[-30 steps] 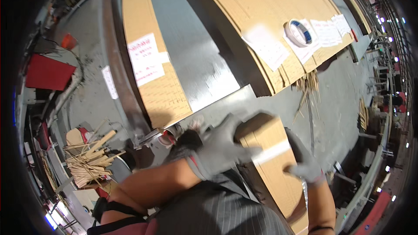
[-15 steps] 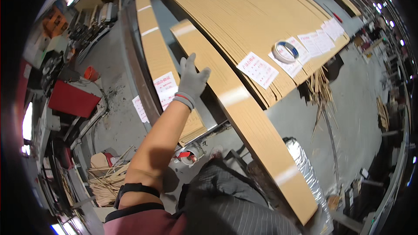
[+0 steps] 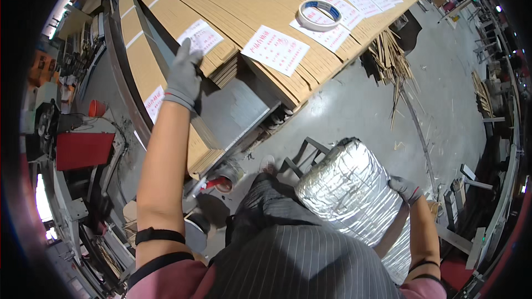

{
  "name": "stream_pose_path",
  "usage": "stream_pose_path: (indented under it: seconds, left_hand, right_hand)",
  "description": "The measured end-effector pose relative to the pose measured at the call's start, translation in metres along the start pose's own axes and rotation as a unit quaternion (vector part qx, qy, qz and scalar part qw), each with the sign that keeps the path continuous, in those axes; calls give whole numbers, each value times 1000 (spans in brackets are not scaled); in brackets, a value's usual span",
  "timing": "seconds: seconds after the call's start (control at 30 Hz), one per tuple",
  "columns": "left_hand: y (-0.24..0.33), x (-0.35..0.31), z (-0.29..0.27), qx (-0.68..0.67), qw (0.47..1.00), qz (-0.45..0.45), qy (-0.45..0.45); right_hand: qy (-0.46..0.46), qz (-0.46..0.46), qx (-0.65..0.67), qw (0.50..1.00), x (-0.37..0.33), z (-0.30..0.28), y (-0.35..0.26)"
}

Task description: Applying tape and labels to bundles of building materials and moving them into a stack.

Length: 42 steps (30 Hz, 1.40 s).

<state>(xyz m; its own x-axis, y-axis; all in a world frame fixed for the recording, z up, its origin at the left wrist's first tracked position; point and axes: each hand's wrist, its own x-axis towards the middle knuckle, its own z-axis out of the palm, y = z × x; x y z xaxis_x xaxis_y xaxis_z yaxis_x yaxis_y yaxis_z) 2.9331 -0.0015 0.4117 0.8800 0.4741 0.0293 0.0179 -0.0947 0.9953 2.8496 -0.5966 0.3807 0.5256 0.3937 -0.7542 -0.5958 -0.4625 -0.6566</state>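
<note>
Grey-gloved L hand [image 3: 184,76], loosely spread, cld skew red-printed white paper sheet [image 3: 205,36] if brushed; grey-gloved R hand [image 3: 404,189]: can't tell grip.

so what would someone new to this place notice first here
Probably the shiny foil-covered bulk right of the lower centre, with the gloved right hand at its right edge. Next, the broad spread of brown cardboard strips across the top, with red-printed white sheets along its near side and a tape roll among them. Left of centre, the grey-gloved left hand is beside another such sheet.
</note>
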Motion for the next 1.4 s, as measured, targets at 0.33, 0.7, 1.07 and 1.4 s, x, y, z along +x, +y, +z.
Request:
stream_pose_path:
  seconds: [0.33,0.7,1.07,1.4]
  left_hand:
    - [68,-51,98,453,766,371,-263]
    - [56,-17,116,491,676,391,-385]
    - [57,-43,119,454,705,376,-396]
    - [58,-176,195,461,686,429,-364]
  right_hand:
    - [45,47,-148,987,19,-74,-18]
    - [-142,-132,594,781,158,147,-161]
    - [-63,-135,627,764,128,166,-165]
    - [120,-134,150,972,-52,63,-72]
